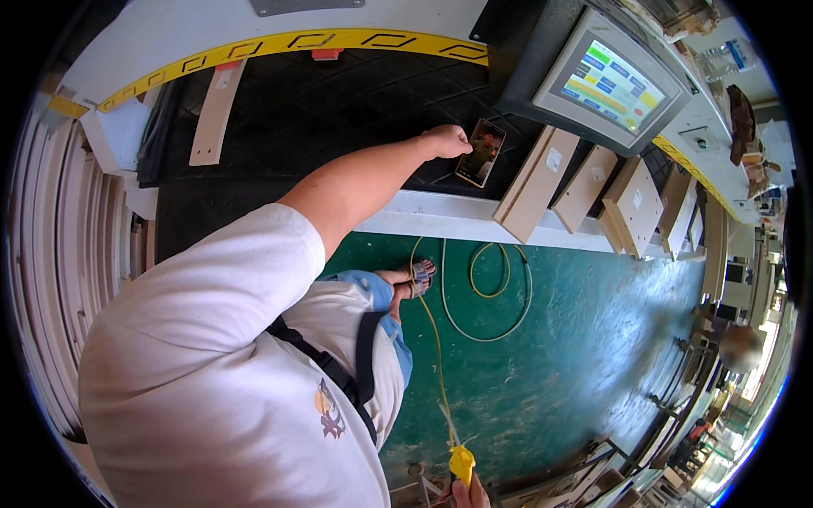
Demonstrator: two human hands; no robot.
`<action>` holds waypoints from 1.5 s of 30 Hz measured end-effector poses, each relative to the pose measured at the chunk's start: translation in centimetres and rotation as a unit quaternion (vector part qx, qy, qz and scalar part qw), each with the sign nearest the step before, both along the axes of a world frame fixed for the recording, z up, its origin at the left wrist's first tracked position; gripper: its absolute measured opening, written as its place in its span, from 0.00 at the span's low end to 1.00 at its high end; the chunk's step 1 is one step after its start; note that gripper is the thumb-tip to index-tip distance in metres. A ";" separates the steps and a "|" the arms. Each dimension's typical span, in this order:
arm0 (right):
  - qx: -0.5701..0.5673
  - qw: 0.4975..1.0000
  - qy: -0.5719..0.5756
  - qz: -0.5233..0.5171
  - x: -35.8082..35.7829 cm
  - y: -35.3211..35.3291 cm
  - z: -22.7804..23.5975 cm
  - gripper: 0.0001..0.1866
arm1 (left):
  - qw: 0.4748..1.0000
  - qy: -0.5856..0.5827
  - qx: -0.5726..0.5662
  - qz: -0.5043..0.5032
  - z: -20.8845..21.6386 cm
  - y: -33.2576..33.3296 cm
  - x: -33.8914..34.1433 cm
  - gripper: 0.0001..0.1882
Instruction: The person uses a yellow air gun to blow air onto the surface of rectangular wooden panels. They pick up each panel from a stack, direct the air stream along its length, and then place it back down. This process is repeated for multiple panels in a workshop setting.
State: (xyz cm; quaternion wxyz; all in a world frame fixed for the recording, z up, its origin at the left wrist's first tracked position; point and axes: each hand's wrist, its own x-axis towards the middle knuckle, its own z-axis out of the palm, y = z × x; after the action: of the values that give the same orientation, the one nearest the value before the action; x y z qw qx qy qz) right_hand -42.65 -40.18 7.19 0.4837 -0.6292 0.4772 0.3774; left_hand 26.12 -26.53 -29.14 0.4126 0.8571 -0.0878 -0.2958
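Note:
My left hand (446, 142) reaches across the black machine bed (356, 110) with its fingers bent together. Its fingertips meet the left edge of a smartphone (481, 153), whose dark screen is lit with a picture. The phone is by the bed's front edge. Low in the picture, my right hand (471, 494) is wrapped round a yellow air blow gun (461, 463), partly cut off by the lower edge. A thin yellowish hose (438, 356) runs from the gun along the floor.
Several wooden boards (537, 182) lean over the bed's white front rail (423, 213) beside the phone. Above them is a touch-screen panel (613, 85). A long board (217, 114) lies at the left. Hose loops (487, 292) lie on the green floor (559, 364). Stacked strips (51, 254) stand far left.

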 end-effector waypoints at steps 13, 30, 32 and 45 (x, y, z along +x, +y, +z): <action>0.105 0.935 -0.194 -0.278 -0.2 3.9 0.6 0.29 | 1.000 0.001 0.002 0.005 0.4 0.0 -0.2 0.22; 0.116 0.954 -0.123 -0.249 2.8 4.7 -0.5 0.33 | 0.995 -0.047 0.079 -0.022 1.3 0.2 -0.9 0.33; 0.117 0.948 -0.137 -0.263 2.8 4.9 -0.5 0.33 | 0.994 -0.055 0.091 -0.019 1.3 -0.1 -1.1 0.31; 0.100 0.908 -0.268 -0.307 5.2 7.1 -4.9 0.28 | 0.999 -0.022 0.010 0.028 2.0 -0.1 -1.8 0.24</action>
State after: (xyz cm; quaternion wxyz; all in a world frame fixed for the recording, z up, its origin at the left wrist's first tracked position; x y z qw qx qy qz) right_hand -37.45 -33.09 2.28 0.7457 -0.4776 0.4588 0.0730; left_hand 24.29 -26.62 -27.14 0.4106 0.8693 -0.0696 -0.2661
